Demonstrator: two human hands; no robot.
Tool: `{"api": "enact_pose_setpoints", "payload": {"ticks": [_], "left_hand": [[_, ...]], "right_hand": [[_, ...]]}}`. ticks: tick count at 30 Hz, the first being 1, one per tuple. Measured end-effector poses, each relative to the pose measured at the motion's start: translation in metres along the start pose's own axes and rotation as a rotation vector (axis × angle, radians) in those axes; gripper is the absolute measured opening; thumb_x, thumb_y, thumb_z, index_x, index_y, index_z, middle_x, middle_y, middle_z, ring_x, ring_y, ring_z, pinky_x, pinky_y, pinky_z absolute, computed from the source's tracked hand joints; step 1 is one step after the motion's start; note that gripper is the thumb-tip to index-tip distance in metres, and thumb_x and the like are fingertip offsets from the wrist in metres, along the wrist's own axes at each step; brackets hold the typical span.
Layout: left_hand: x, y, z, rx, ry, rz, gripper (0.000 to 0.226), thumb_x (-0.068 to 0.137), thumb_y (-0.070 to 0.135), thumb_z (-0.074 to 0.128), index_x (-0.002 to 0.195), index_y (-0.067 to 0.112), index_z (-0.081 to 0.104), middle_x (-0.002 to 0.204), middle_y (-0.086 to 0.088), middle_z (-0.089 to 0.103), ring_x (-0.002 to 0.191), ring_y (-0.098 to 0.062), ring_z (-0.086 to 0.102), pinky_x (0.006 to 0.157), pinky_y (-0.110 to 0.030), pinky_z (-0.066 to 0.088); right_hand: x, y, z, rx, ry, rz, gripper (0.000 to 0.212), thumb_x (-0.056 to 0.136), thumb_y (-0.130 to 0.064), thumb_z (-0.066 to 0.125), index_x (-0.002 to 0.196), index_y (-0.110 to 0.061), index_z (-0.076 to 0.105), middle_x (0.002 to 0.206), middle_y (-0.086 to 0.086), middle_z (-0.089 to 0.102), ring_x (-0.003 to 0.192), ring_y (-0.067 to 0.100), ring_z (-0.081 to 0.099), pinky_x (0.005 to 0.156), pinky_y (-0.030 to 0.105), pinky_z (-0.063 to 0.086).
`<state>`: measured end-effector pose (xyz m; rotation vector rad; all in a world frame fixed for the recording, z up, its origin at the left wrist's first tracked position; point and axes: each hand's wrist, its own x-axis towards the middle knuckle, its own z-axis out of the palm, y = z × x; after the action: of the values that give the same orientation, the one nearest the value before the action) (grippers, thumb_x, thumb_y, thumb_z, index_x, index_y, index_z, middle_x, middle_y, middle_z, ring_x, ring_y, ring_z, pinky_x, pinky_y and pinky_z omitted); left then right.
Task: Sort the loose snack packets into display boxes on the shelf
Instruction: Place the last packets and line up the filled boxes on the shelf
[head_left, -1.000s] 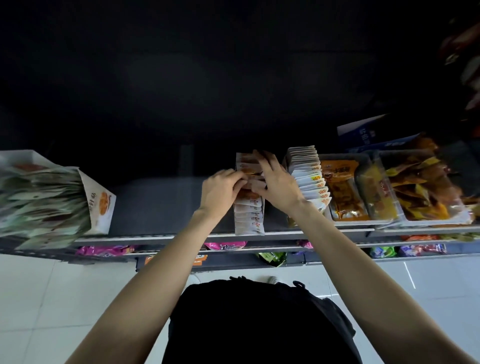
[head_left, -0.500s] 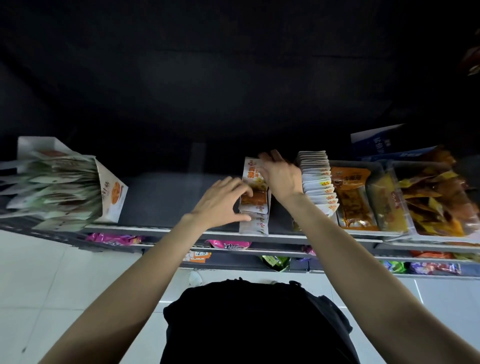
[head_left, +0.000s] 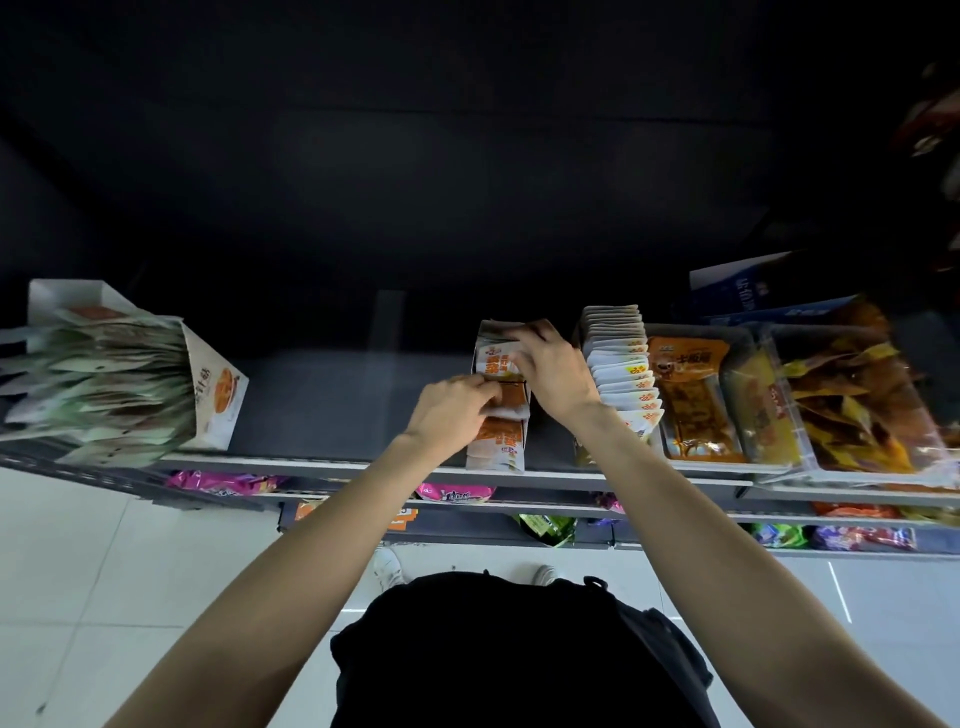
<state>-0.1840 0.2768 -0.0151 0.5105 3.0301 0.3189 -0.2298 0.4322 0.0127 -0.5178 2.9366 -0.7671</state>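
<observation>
Step in hand is seating: both hands, left hand (head_left: 457, 408) and right hand (head_left: 550, 371), pinch orange snack packets (head_left: 501, 400) in the narrow display box (head_left: 496, 452) mid-shelf (head_left: 322, 400); next, press them upright and release.

A narrow row of orange-and-white snack packets (head_left: 501, 410) runs front to back on the grey shelf (head_left: 332, 400), overlapping like tiles, the front one at the shelf's lip. The left hand (head_left: 449, 410) pinches a packet midway along the row; the right hand (head_left: 550, 371) grips the rear ones, tipped up. Just right stands a tight file of white packets (head_left: 621, 374), upright and fanned forward. Far left, a white display box (head_left: 215, 400) lies tilted, stuffed with pale green packets (head_left: 104, 379).
</observation>
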Motion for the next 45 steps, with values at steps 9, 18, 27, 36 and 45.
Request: {"api": "enact_pose_setpoints", "payload": {"ticks": [9,18,27,36,45], "left_hand": [[0.016,-0.003,-0.025,-0.255,0.359,-0.172,0.027,0.080,0.025,0.071,0.105,0.019,0.063,0.098,0.002,0.067,0.086,-0.017,0.065,0.065,-0.036,0.056],[-0.041,0.000,-0.020,-0.038,-0.315,0.158,0.069,0.079,0.061,0.061,0.137,0.030,0.040,0.139,0.009,0.043,0.126,-0.011,0.039,0.108,-0.032,0.029],[-0.011,-0.004,-0.032,-0.287,0.272,-0.169,0.020,0.086,0.023,0.067,0.106,0.020,0.066,0.093,0.003,0.069,0.080,-0.015,0.064,0.064,-0.026,0.048],[-0.001,0.016,0.000,-1.195,0.120,-0.538,0.074,0.092,0.012,0.059,0.150,0.023,0.015,0.155,0.002,0.022,0.140,-0.013,0.026,0.106,-0.023,0.028],[0.013,0.034,-0.001,-1.579,0.202,-0.519,0.065,0.097,-0.001,0.043,0.149,0.025,0.016,0.133,0.002,0.047,0.121,-0.006,0.046,0.086,-0.009,0.046]], "right_hand": [[-0.005,0.008,-0.005,-0.132,-0.080,-0.036,0.068,0.089,-0.029,0.062,0.147,-0.026,0.026,0.143,0.010,0.038,0.108,0.032,0.059,0.085,0.041,0.050],[-0.001,0.002,-0.001,-0.111,-0.003,0.019,0.061,0.090,-0.012,0.058,0.144,-0.024,0.033,0.146,0.010,0.035,0.103,0.033,0.061,0.078,0.039,0.051],[-0.003,0.009,0.005,0.086,-0.010,0.028,0.063,0.086,-0.010,0.062,0.141,-0.028,0.039,0.145,0.009,0.037,0.101,0.031,0.061,0.081,0.039,0.051],[-0.025,-0.011,0.030,0.913,0.043,0.460,0.060,0.097,-0.038,0.043,0.150,-0.035,0.014,0.155,-0.002,0.025,0.141,0.016,0.024,0.116,0.043,0.021],[-0.014,-0.031,0.028,1.232,0.065,0.498,0.054,0.102,-0.032,0.037,0.150,-0.036,0.013,0.152,-0.006,0.028,0.135,0.009,0.029,0.097,0.020,0.028]]}}
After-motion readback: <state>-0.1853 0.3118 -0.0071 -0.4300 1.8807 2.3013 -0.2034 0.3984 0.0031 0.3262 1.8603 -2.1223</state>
